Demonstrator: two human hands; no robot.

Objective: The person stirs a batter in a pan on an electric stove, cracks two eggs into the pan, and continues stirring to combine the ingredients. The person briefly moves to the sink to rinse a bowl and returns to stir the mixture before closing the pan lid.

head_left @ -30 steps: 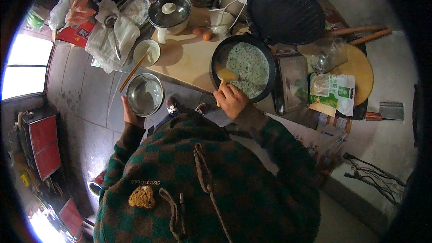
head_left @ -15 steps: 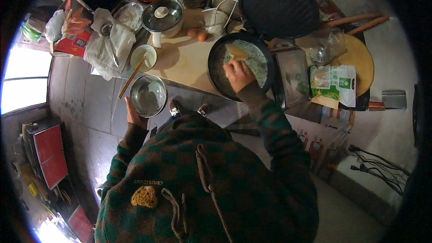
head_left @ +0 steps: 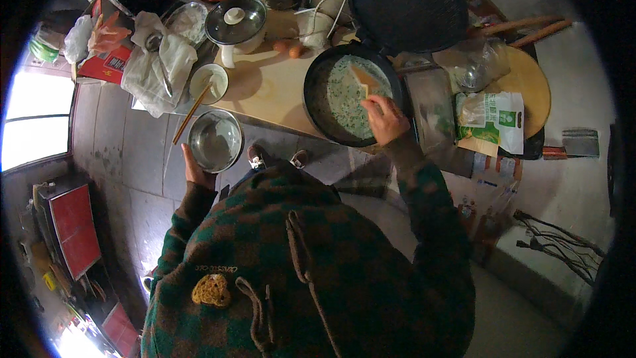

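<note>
Person, seen from above. Jacket (head_left: 311, 272): thick, fleecy, in a green and dark brown check, with long sleeves reaching both wrists. Hood drawcords (head_left: 298, 252): two brown cords, one hanging down the middle of the chest, one looping lower. Chest patch (head_left: 212, 290): small, tan, heart-like in shape, under a short line of pale stitched lettering. Left hand (head_left: 195, 171) and right hand (head_left: 386, 119): bare, no gloves. Shoes (head_left: 278, 157): a dark pair with pale tips.

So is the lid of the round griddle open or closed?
Open: the lid stands tilted back behind the griddle, so the batter shows.
</note>
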